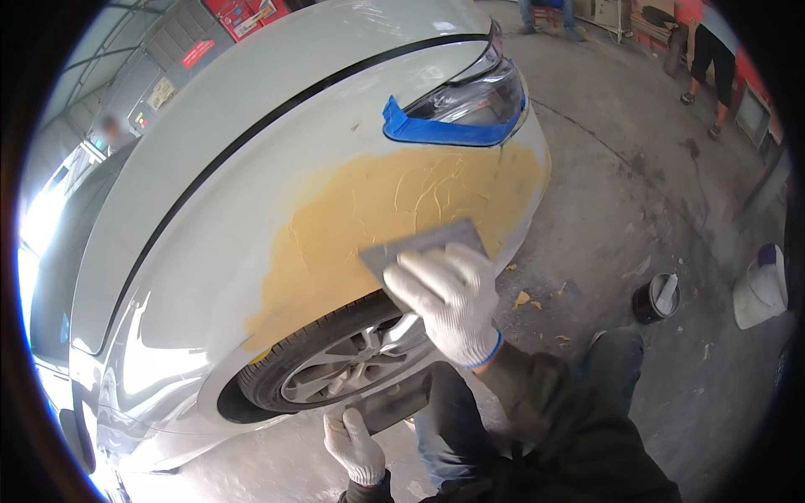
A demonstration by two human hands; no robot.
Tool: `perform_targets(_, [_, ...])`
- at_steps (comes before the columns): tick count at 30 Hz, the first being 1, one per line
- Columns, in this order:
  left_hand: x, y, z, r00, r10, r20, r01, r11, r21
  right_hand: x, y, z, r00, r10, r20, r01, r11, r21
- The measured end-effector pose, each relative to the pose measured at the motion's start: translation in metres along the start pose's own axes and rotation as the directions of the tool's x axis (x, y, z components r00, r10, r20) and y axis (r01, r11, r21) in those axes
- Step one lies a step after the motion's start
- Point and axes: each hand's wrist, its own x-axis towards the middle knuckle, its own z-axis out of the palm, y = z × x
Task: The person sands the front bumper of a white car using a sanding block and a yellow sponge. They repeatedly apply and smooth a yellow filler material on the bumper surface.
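Note:
A pale car's front corner (201,243) fills the view, with yellow-tan body filler (335,214) spread above the wheel (335,369). Raised ridges cross the filler below the headlight (482,94), whose lower edge carries blue masking tape (449,132). In a white knit glove, my right hand (449,293) grips a flat grey filler spreader (464,231) over the lower filler; whether its edge touches is unclear. My left hand (352,446), also gloved, is closed on a dark flat plate (392,408) beside the wheel, low by my knee.
To the right on the concrete floor stand a dark can (647,303) with a pale object in it and a white bucket (759,293). Filler scraps (524,298) lie near the bumper. People stand at the far right (713,63) and top, with another at the far left (111,132).

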Motion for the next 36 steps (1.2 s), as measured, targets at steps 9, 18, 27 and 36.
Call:
perform_targets(9, [0.003, -0.002, 0.003, 0.997, 0.056, -0.048, -0.056, 0.998, -0.008, 0.030, 0.060, -0.009, 0.995, -0.005, -0.099, -0.008, 0.991, -0.131])
perform_targets(18, [0.005, 0.001, 0.008, 0.999, 0.028, -0.045, -0.028, 1.000, 0.005, 0.041, 0.043, -0.014, 0.996, -0.031, -0.079, 0.022, 0.993, -0.114])
perform_targets(27, [0.007, -0.001, 0.012, 0.997, 0.045, -0.064, -0.044, 0.999, 0.007, 0.047, 0.054, -0.010, 0.987, -0.052, -0.152, 0.054, 0.998, 0.008])
perform_targets(36, [0.007, -0.010, 0.014, 0.996, 0.052, -0.074, -0.052, 0.999, 0.013, 0.021, 0.071, -0.019, 0.989, 0.002, -0.146, -0.011, 0.998, -0.064])
